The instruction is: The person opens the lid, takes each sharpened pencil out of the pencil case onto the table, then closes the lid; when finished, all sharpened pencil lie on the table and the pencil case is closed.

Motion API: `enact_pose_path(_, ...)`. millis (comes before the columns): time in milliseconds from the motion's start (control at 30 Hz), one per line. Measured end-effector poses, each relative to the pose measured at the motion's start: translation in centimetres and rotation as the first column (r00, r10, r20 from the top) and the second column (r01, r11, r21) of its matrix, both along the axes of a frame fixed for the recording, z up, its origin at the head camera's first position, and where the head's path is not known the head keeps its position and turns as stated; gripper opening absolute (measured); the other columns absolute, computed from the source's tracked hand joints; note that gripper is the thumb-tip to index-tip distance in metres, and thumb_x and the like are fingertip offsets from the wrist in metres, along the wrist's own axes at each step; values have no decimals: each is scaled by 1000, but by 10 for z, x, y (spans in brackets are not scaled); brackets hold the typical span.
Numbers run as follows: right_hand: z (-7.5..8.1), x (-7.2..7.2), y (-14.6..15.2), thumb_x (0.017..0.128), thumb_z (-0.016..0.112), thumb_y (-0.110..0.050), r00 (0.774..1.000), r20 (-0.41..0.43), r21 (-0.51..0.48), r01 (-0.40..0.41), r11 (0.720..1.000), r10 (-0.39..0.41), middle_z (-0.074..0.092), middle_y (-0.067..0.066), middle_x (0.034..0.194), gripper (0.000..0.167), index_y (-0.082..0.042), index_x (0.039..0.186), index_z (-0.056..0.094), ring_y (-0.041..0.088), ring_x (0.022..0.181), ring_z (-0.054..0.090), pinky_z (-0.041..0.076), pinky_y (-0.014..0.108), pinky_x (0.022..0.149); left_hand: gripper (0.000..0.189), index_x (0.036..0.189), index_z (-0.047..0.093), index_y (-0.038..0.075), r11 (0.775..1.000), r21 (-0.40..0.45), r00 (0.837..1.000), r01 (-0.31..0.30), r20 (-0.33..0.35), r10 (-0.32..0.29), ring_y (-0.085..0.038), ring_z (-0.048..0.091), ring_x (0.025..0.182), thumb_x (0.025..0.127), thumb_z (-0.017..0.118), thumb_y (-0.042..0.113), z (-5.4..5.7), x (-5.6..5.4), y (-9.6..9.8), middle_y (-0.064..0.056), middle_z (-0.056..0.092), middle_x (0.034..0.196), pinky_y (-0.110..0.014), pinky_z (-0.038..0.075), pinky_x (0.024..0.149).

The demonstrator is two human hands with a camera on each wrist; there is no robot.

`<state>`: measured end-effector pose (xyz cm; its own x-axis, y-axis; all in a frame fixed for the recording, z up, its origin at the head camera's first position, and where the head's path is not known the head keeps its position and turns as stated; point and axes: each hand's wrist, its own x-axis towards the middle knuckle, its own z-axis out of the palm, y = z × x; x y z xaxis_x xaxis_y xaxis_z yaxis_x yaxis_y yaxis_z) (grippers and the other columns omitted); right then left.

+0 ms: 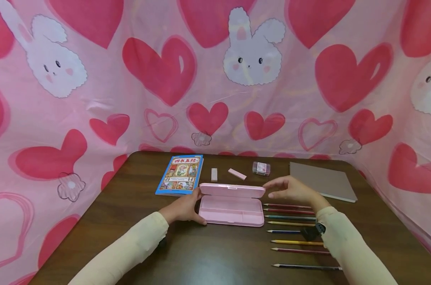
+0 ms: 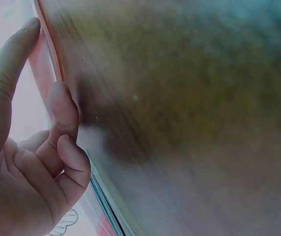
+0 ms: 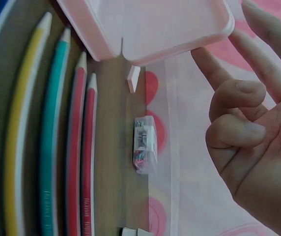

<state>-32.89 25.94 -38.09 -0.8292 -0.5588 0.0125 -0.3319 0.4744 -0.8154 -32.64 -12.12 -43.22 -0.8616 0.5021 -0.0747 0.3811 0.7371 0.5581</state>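
Note:
A pink pencil case sits on the table with its lid raised at the back and its divided compartments bare. My left hand holds the case's left end, thumb at the front corner and fingers toward the back. In the left wrist view, the thumb and index fingertip of the left hand meet the case's edge; its other fingers curl in. Fingertips of my right hand touch the lid's right corner. In the right wrist view, the right hand has its thumb apart from the lid, with nothing in the palm.
Several pencils lie in a row under the right forearm. Behind the case are a blue-edged book, a white eraser, a pink eraser and a small clear box. A grey notebook lies back right.

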Motion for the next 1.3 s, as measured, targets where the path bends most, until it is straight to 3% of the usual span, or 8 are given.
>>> enact_pose_path(200,-7,9,-10,84,68,-27,994,-93,82,-51,995,59,69,8,108,27,-11,106,71,12,97,64,52,23,81,112,145,21,11,1000,-27,1000,5,-2,-6,-29,48,122,60,82,50,2,-1,-2,-12,49,135,-49,37,103)
enact_pose_path(400,-19,15,-23,80,71,-30,980,-171,157,-72,985,99,66,12,114,33,-10,106,71,27,107,62,52,39,87,106,145,26,13,997,-48,998,56,2,-56,-27,48,120,63,78,56,2,0,-3,-10,46,138,-49,38,102)
enact_pose_path(633,-28,21,-35,72,74,-44,965,-239,299,-31,954,107,52,21,132,62,-10,123,61,40,122,48,40,56,96,101,148,24,19,996,-75,999,44,26,-42,-22,50,119,69,65,67,2,0,-4,-6,45,141,-47,41,100)
enact_pose_path(900,-36,21,-35,75,75,-37,977,-182,238,-66,969,111,41,26,139,65,-8,129,55,46,126,38,42,58,94,96,148,21,23,994,-92,996,53,70,-47,-24,47,124,73,62,66,6,1,-3,-5,41,144,-49,40,100)
enact_pose_path(1067,-36,22,-37,73,76,-40,974,-198,268,-50,962,106,42,26,137,66,-8,127,57,45,124,41,38,59,96,95,149,20,24,992,-112,995,56,90,-46,-22,49,121,73,60,67,9,1,-4,-6,40,145,-48,39,102)
enact_pose_path(1300,-34,24,-42,70,78,-37,969,-229,317,-10,949,87,48,22,133,61,-11,123,61,40,120,46,40,57,96,96,147,27,19,993,-100,998,68,27,-65,-22,45,126,71,66,62,5,1,-2,-5,41,145,-45,39,103)
